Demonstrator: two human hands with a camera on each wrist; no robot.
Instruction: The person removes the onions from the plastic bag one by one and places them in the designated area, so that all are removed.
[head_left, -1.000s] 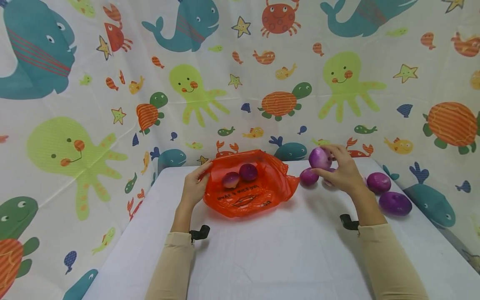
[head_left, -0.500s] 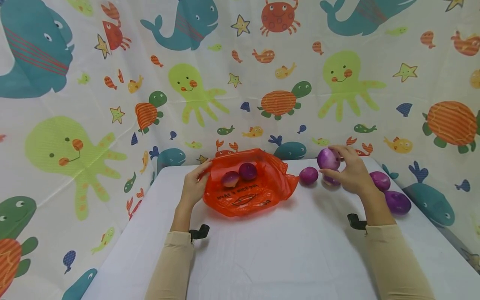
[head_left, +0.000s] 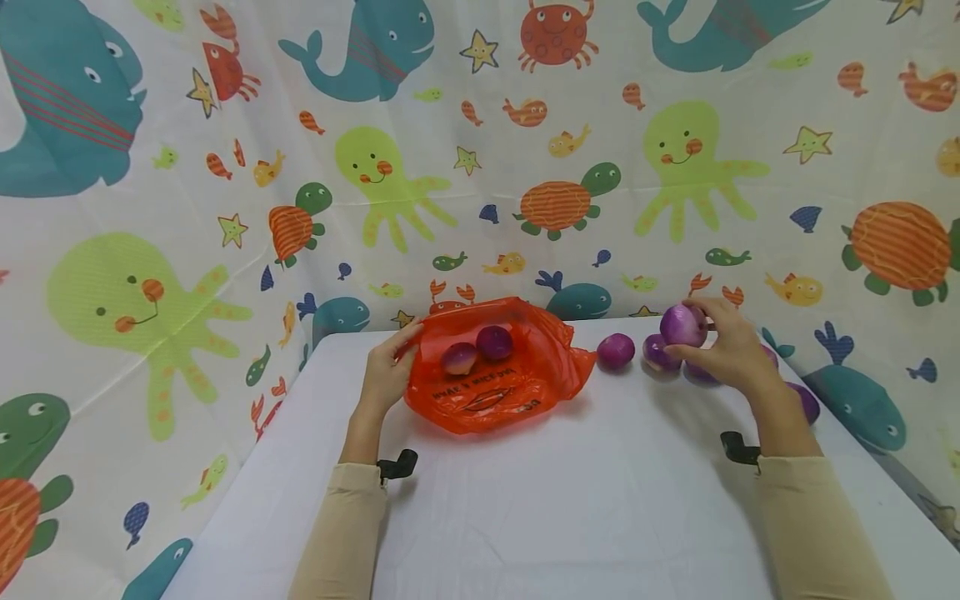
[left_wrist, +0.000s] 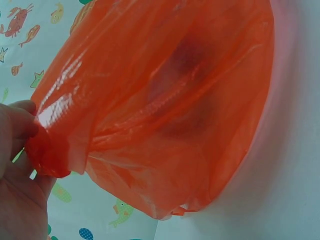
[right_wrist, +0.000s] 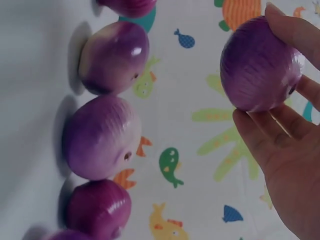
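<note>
My right hand [head_left: 723, 354] holds a purple onion [head_left: 682, 325] up between thumb and fingers, just above a row of other onions. The right wrist view shows that same held onion [right_wrist: 260, 65] gripped from the side, apart from the row. At the left, my left hand [head_left: 386, 375] pinches the gathered edge of a red plastic bag [head_left: 480, 417]. Inside the bag lie two onions, a paler one [head_left: 459, 358] and a darker one [head_left: 495, 342]. Through the red film in the left wrist view they are only dark blurs.
Beside the bag an onion [head_left: 616, 352] stands on the white table [head_left: 555, 508]. Another onion [head_left: 660, 354] sits to its right, and more onions are partly hidden behind my right hand and forearm. A sea-animal curtain [head_left: 480, 117] hangs behind the table.
My right hand has moved to the right along the row, carrying the onion with it. My left hand and the red bag have stayed in place.
</note>
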